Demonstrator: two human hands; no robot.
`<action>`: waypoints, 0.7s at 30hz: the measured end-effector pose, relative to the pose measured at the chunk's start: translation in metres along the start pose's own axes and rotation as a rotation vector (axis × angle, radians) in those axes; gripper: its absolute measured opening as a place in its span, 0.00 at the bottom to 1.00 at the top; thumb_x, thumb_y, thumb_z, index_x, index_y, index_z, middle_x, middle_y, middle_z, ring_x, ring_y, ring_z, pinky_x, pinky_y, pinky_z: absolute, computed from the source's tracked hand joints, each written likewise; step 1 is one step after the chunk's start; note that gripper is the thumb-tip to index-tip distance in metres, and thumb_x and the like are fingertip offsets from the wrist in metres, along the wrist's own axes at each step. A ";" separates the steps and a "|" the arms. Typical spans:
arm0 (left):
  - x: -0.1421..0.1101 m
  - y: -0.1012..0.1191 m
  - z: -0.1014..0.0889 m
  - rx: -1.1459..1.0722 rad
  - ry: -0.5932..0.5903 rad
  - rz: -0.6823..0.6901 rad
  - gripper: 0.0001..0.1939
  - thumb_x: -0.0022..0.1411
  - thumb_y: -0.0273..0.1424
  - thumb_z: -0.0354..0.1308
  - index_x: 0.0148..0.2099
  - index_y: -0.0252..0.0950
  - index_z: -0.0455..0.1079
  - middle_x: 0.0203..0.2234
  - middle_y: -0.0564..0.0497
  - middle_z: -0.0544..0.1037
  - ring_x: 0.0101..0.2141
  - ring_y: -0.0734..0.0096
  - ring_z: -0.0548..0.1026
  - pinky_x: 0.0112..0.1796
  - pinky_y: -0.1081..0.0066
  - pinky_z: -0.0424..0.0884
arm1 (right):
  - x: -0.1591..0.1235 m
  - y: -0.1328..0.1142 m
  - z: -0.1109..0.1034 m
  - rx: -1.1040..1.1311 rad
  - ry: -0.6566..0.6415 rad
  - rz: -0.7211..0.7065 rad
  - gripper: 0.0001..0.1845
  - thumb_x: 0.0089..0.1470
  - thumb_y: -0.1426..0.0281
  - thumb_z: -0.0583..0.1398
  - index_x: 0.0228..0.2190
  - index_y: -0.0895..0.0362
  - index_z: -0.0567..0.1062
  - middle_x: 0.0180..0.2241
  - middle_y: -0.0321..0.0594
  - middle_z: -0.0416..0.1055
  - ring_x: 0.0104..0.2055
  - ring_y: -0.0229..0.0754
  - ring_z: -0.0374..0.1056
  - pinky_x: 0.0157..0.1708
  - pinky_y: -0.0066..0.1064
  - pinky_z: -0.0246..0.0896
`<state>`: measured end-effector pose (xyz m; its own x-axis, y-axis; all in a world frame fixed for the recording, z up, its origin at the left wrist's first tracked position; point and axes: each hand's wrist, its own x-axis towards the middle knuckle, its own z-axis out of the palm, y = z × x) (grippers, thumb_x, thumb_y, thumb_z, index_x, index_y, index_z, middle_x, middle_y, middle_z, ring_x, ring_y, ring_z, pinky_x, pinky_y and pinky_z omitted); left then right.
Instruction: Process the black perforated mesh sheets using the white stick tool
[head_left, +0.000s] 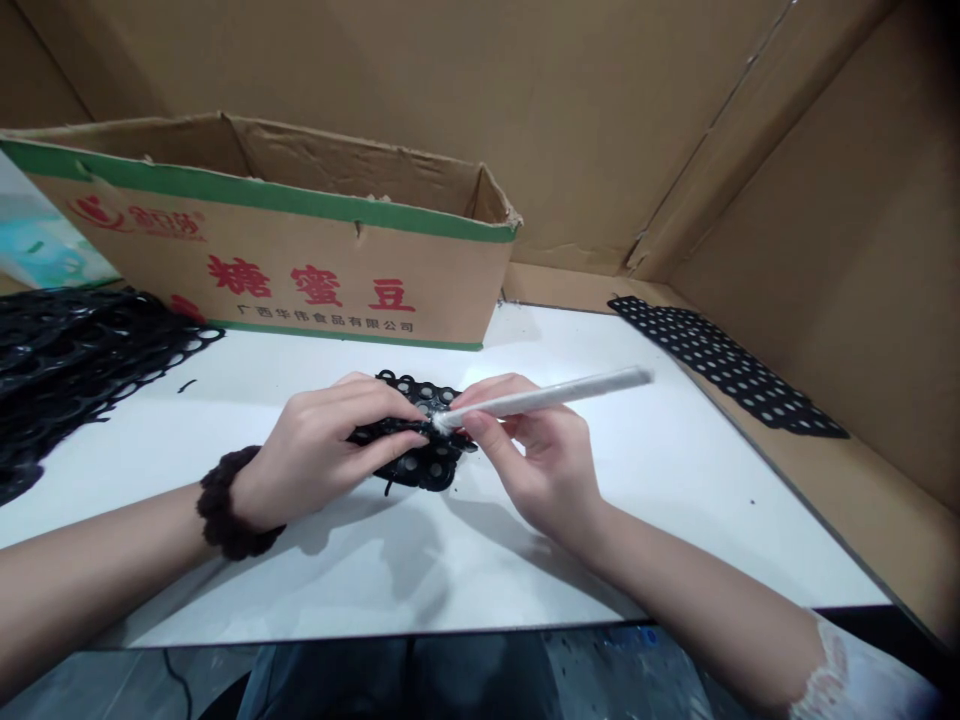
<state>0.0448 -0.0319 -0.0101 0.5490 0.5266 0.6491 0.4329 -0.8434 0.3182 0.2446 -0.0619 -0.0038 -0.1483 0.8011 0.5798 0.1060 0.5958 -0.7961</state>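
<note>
A small black rubber-like sheet with rows of round holes is on the white table in front of me, partly hidden under my fingers. My left hand pinches a raised fold of this sheet between thumb and fingers. In my right hand, a slim whitish stick-shaped tool is gripped like a pen. Its frayed-looking tip touches or nearly touches the sheet beside my left fingertips, and its back end points up to the right. The exact kind of tool cannot be made out.
Behind the hands stands an open cardboard box with red lettering. A heap of black perforated pieces lies at the left. Along the right table edge rests a flat black sheet with holes. Cardboard walls enclose the white table.
</note>
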 end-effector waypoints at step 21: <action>0.001 0.012 0.004 0.088 0.092 0.030 0.03 0.60 0.26 0.59 0.38 0.35 0.70 0.28 0.52 0.77 0.31 0.73 0.74 0.35 0.74 0.69 | -0.002 -0.004 0.005 -0.174 0.021 -0.138 0.04 0.55 0.75 0.58 0.30 0.57 0.73 0.31 0.41 0.72 0.35 0.38 0.70 0.25 0.24 0.70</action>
<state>0.0531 -0.0415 -0.0086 0.4965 0.4861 0.7192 0.4805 -0.8439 0.2386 0.2400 -0.0661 -0.0025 -0.1525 0.7115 0.6859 0.2547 0.6989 -0.6684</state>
